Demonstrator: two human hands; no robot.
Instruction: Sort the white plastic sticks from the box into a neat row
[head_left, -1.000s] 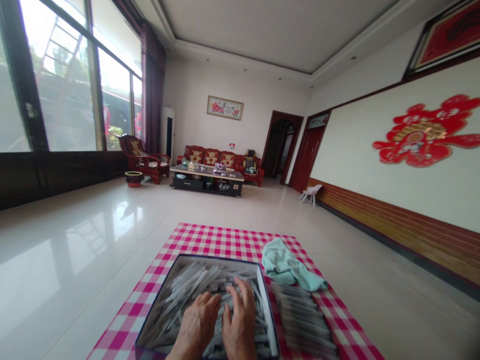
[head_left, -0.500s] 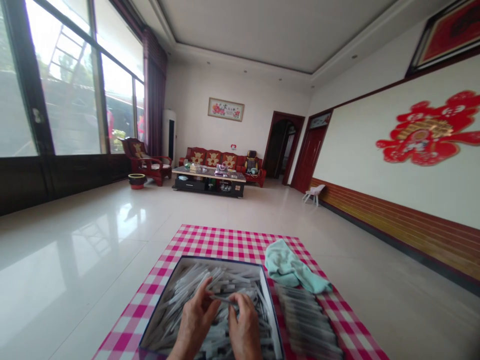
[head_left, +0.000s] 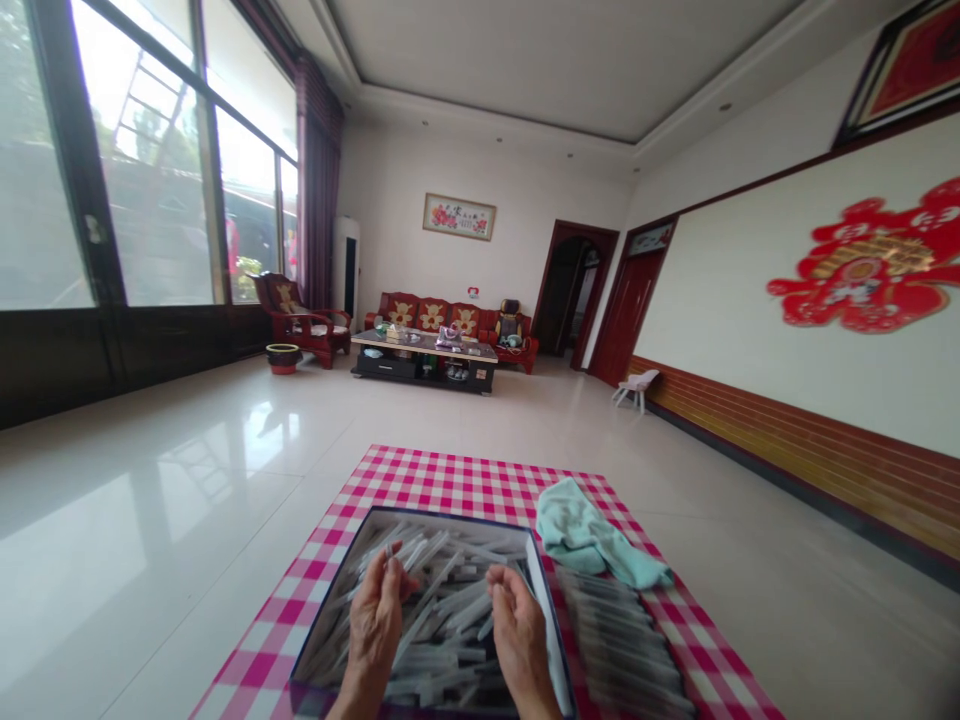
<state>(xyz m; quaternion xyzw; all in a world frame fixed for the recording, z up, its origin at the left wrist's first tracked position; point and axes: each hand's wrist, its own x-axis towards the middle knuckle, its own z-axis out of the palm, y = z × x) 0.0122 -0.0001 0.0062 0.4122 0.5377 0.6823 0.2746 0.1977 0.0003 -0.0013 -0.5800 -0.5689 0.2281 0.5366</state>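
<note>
A shallow dark-edged box (head_left: 459,517) lies before me, filled with many slender translucent plastic tubes (head_left: 435,605), some with dark parts. Over its left half is my left hand (head_left: 377,600), thumb and fingers drawn together; what they pinch, if anything, is too small to make out. My right hand (head_left: 519,625) is over the right side of the box with curled fingers, and their inner side is hidden. A gap separates the two hands, with loose tubes visible below. Right of the box lies a row of similar tubes (head_left: 622,640), blurred, side by side.
A pink-and-white checked cloth (head_left: 255,640) covers the table. A crumpled mint-green cloth (head_left: 592,535) lies at its right, just beyond the row of tubes. Farther off across the tiled floor stand a low coffee table (head_left: 424,360), a wooden sofa (head_left: 431,315) and a small chair (head_left: 636,388).
My hands were close together at a thin tube over the middle of the box. They have since moved apart, left hand leftward, right hand rightward. The view has shifted slightly.
</note>
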